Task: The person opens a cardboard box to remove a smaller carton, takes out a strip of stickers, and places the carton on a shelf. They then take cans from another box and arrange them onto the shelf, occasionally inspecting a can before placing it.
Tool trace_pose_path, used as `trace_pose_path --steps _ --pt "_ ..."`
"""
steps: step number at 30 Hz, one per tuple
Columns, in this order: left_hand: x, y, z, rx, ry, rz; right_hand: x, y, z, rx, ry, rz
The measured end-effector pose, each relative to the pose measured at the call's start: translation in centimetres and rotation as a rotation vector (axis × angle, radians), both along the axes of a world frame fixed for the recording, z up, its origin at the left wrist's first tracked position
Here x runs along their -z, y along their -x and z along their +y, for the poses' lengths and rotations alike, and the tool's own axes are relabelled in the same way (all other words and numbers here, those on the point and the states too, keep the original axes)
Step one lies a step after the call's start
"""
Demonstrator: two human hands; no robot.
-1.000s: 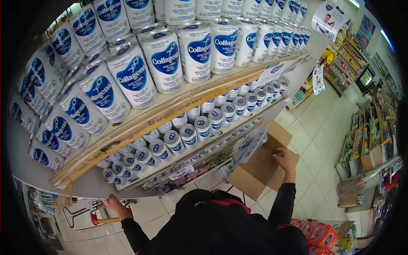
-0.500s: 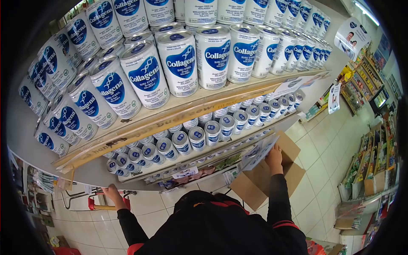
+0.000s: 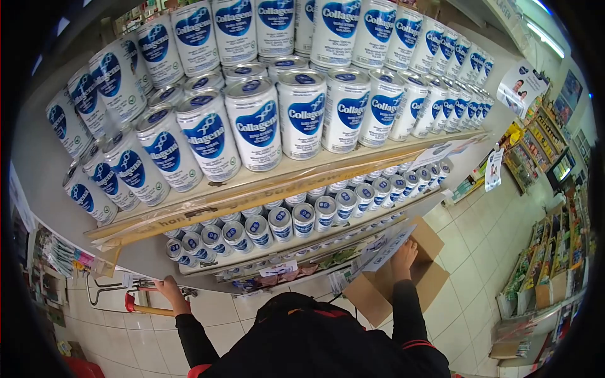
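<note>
My left hand (image 3: 171, 295) is at the lower edge of the shelf unit (image 3: 142, 264), its fingers bent against that edge and partly hidden. Right beside it is a shopping cart (image 3: 130, 302) with a red and yellow handle. My right hand (image 3: 403, 257) has its fingers closed at the inner side of an open cardboard box (image 3: 372, 293), next to a printed white panel (image 3: 386, 246). In front of me, white and blue milk cans (image 3: 254, 126) stand in rows on the upper shelf, stacked two high. Smaller-looking cans (image 3: 280, 223) fill the shelf below.
A wooden-coloured shelf rail (image 3: 283, 192) runs across the front. Product racks (image 3: 542, 264) line the right side beyond the tiled floor (image 3: 469, 264). A poster (image 3: 522, 88) and a hanging card (image 3: 493, 170) stick out at the shelf's right end.
The view has tilted up and shifted, so the cans sit lower and farther right. My right hand is a little lower and farther left in view, still at the box.
</note>
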State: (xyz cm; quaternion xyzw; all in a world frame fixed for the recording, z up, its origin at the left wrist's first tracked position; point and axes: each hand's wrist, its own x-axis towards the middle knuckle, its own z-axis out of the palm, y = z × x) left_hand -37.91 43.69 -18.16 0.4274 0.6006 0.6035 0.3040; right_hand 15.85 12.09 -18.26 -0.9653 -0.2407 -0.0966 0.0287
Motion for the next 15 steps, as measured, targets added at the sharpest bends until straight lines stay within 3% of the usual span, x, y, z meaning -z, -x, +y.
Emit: trace_pose_path --steps 2,4,6,8,9,11,12,13,14,15 --pt "1.3 0.7 0.6 0.05 -0.109 -0.015 -0.2 0.7 0.2 0.022 -0.043 -0.083" --pt "1.0 0.8 0.3 0.067 -0.081 -0.035 0.4 0.4 -0.4 -0.339 -0.185 -0.398" --pt "0.8 0.8 0.2 0.091 -0.047 -0.05 1.9 0.0 -0.6 -0.373 -0.153 -0.316" --pt "0.7 0.8 0.1 0.118 -0.018 -0.054 2.2 0.3 -0.6 -0.249 -0.044 -0.081" --pt "0.7 0.7 -0.1 0.109 -0.02 -0.061 2.7 0.2 -1.1 -0.258 -0.045 -0.088" --pt "0.8 0.5 -0.2 0.107 -0.115 -0.001 3.5 -0.8 -1.6 -0.092 -0.286 0.043" --pt "1.5 0.8 0.1 0.078 -0.134 -0.021 0.9 0.2 -1.4 0.075 -0.462 0.117" --pt "2.5 1.0 0.4 0.073 -0.187 0.052 1.9 -0.4 -2.8 0.138 -0.472 0.021" --pt "3.1 1.1 1.1 0.064 -0.239 0.124 3.4 -2.5 -4.8 0.16 -0.57 0.087" --pt "2.3 0.8 0.7 0.119 -0.224 0.007 -3.0 0.4 -4.2 0.205 -0.699 0.073"
